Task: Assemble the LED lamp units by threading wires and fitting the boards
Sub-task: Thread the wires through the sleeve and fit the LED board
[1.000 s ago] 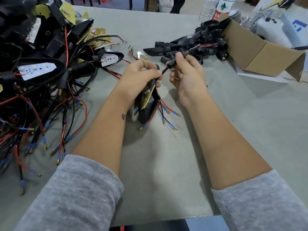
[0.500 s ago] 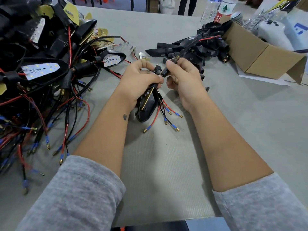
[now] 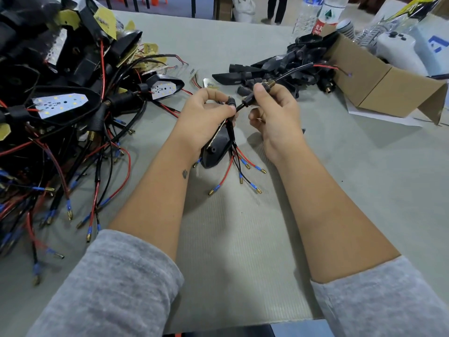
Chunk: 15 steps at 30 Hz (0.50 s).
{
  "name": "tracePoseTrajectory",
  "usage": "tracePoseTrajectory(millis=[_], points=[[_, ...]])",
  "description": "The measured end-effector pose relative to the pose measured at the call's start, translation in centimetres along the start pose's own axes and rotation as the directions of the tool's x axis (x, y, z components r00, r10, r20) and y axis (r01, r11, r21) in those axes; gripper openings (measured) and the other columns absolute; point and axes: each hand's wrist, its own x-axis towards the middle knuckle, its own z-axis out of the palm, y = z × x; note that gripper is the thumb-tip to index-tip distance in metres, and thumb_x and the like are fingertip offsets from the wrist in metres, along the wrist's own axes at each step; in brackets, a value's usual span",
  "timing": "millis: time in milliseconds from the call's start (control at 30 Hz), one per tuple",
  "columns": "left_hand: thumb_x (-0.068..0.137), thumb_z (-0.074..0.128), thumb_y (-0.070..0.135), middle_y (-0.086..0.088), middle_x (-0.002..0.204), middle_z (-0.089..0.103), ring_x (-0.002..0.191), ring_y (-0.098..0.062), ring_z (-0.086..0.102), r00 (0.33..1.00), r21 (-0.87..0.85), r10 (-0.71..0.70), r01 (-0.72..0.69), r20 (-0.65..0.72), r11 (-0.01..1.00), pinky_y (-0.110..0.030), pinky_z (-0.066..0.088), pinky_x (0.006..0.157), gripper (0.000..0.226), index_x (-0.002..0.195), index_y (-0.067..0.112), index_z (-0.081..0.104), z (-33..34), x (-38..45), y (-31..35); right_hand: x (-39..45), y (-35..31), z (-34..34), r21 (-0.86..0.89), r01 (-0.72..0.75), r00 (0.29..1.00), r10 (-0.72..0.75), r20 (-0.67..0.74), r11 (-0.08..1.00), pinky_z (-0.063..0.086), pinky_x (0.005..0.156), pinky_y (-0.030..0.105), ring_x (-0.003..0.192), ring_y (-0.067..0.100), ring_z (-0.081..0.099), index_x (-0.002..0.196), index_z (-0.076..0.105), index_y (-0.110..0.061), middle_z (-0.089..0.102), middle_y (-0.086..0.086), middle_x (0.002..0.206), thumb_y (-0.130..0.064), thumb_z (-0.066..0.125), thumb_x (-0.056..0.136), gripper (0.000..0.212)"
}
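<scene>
Left hand [image 3: 206, 115] fingers grip the lamp shell [image 3: 216, 149]; right hand [image 3: 272, 110], at 3 o'clock, pinches a stem [image 3: 255, 94] on the wire [image 3: 291, 71].

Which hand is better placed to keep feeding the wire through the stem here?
Probably the right hand: it pinches the black stem with the cable running through it and looks free to slide along it. The left hand is occupied gripping the lamp housing and the wire bundle.

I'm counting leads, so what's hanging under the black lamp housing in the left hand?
Under the lamp housing, red and black wires fan out, tipped with blue sleeves and brass terminals. The left hand hides where they enter.
</scene>
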Motion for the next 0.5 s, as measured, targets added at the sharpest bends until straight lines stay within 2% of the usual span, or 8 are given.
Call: tracePoseTrajectory(millis=[100,200,367,500], points=[[0.083,0.063,-0.003,-0.004,0.072,0.068,0.066,-0.018,0.062,0.999,0.022,0.030,-0.030,-0.026,0.999,-0.037,0.051,0.084,0.023,0.088,0.016,0.053,0.18,-0.08,0.00,-0.03,-0.04,-0.05,-0.011,-0.005,1.000,0.005,0.022,1.000,0.043,0.056,0.023,0.055,0.015,0.049,0.088,0.054,-0.016,0.061,0.009,0.085,-0.019,0.060,0.096,0.010],[0.082,0.064,-0.006,-0.002,0.070,0.067,0.068,-0.019,0.065,0.999,0.012,0.034,-0.033,-0.036,0.999,-0.037,0.052,0.084,0.026,0.088,0.016,0.051,0.07,-0.09,0.11,-0.12,-0.16,-0.05,-0.035,-0.011,0.998,0.014,0.067,0.999,0.042,0.057,0.024,0.054,0.015,0.049,0.086,0.056,-0.016,0.062,-0.004,0.071,-0.016,0.060,0.095,0.010],[0.082,0.062,-0.008,0.000,0.065,0.067,0.059,-0.013,0.065,0.998,-0.004,0.048,-0.049,-0.029,0.999,-0.031,0.052,0.075,0.027,0.087,0.015,0.050,-0.06,-0.19,0.20,-0.34,-0.22,0.10,-0.100,0.005,0.992,0.007,0.125,0.995,0.043,0.059,0.027,0.052,0.013,0.048,0.087,0.057,-0.014,0.059,0.005,0.075,-0.014,0.061,0.094,0.008],[0.083,0.062,-0.005,-0.001,0.063,0.069,0.059,-0.014,0.064,0.998,0.002,0.024,-0.024,-0.061,1.000,-0.028,0.052,0.070,0.023,0.088,0.015,0.051,0.12,-0.26,0.43,-0.28,-0.23,0.08,-0.087,-0.020,0.990,0.032,0.137,0.996,0.044,0.059,0.024,0.054,0.014,0.051,0.086,0.056,-0.015,0.062,0.001,0.074,-0.017,0.060,0.095,0.010]])
